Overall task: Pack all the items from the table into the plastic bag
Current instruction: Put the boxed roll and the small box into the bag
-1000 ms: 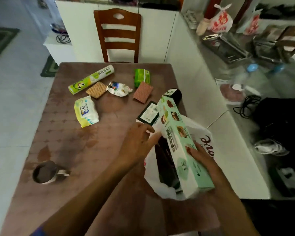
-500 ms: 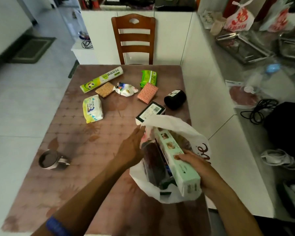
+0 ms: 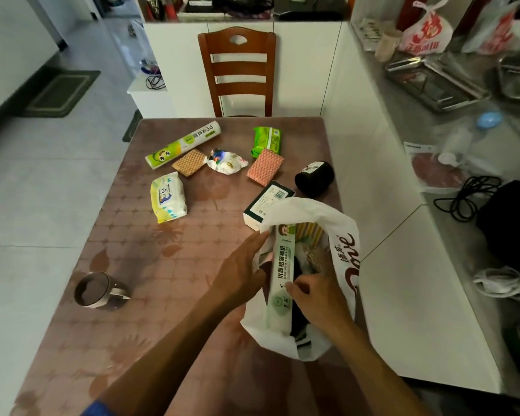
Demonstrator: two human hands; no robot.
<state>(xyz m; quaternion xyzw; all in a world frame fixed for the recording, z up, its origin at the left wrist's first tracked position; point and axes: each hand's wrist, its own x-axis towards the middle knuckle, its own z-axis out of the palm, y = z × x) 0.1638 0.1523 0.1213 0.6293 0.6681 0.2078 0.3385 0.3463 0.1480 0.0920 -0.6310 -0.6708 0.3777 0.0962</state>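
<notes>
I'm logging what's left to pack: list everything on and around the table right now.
plastic bag: 1, white with dark red lettering, near right table edge, open
long box: 1, pale green, lying inside the bag
flat box: 1, dark green and white, just beyond the bag
black roll: 1, right edge
sponge pads: 2, one pink, one tan, far half
green pack: 1, far right
crumpled wrapper: 1, white, between the pads
wrap roll: 1, green and white, far left
wipes pack: 1, yellow and white, left
metal mug: 1, near left
chair: 1, brown, behind the table
left hand: holds the bag's rim
right hand: grips the long box
</notes>
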